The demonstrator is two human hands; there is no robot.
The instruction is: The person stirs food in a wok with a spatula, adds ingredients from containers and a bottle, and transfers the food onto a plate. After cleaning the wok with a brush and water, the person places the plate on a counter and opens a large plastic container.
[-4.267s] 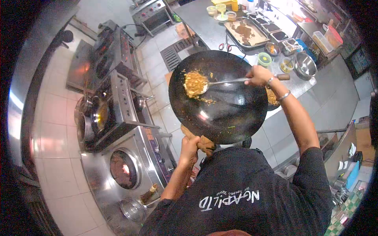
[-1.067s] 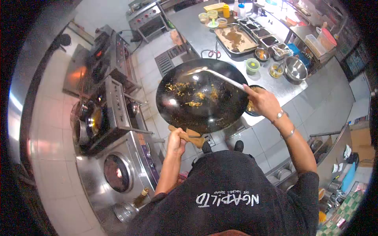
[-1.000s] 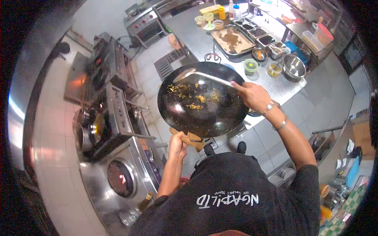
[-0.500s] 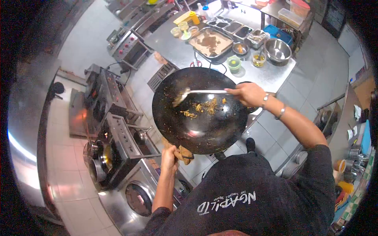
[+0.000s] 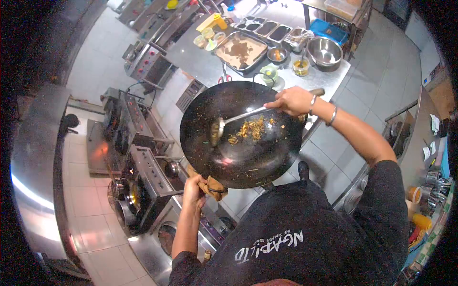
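Observation:
A large dark wok (image 5: 229, 171) is held up and tilted in front of my body. My left hand (image 5: 194, 191) is closed around a brown folded cloth (image 5: 215, 188) at the wok's near handle. My right hand (image 5: 295, 101) grips the long shaft of a metal ladle (image 5: 217, 131); its wooden end sticks out past the wrist. The ladle's bowl is inside the wok, on the left side. Yellow-brown fried bits (image 5: 254, 128) lie on the wok's inner surface, to the right of the ladle bowl.
Beyond the wok stands a steel table (image 5: 183, 52) with a paper-lined tray (image 5: 242, 51), a steel bowl (image 5: 325, 51), a green container (image 5: 268, 74) and sauce tubs. Stoves (image 5: 143, 190) stand to the left, one with a lit burner. A counter with utensils (image 5: 434, 183) runs along the right.
The ladle has swung so its bowl sits lower in the wok and its shaft slants more. The fried bits are gathered closer together. The view has shifted slightly.

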